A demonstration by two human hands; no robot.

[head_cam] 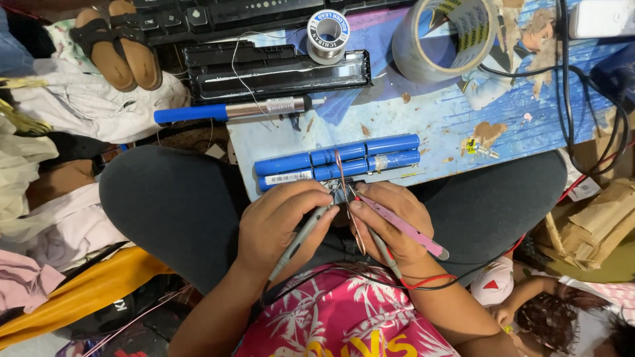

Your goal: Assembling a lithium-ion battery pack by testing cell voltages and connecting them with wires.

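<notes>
The person sits cross-legged with a blue, worn counter (pixel 423 125) laid across the lap, and both hands meet at its near edge. The left hand (pixel 281 221) has its fingers (pixel 316 198) curled and pressed together around a slim grey probe (pixel 301 238), whose tip points up toward the pack of blue cylindrical battery cells (pixel 338 161). The right hand (pixel 390 221) pinches a pink pair of tweezers (pixel 405 228) between thumb and fingers, together with a second grey probe (pixel 383 248) that runs back under the palm; a thin copper-coloured wire (pixel 344 182) loops from the cells down between the two hands. The cells lie in two rows side by side at the near edge of the counter, just beyond the fingertips, with a white label on the left end of the nearer row. Red and black leads (pixel 423 283) trail from the right wrist across the pink patterned shirt. Farther back on the counter lie a soldering iron with a blue handle (pixel 228 110), an opened black plastic battery casing (pixel 274 66), a spool of solder wire (pixel 328 34) and a big roll of clear packing tape (pixel 443 36). A black keyboard (pixel 218 16) sits behind the casing, black cables (pixel 582 86) run along the right side, and a pair of sandals (pixel 119 43) rests at upper left on heaped cloth. A doll (pixel 549 311) lies at lower right beside the knee.
</notes>
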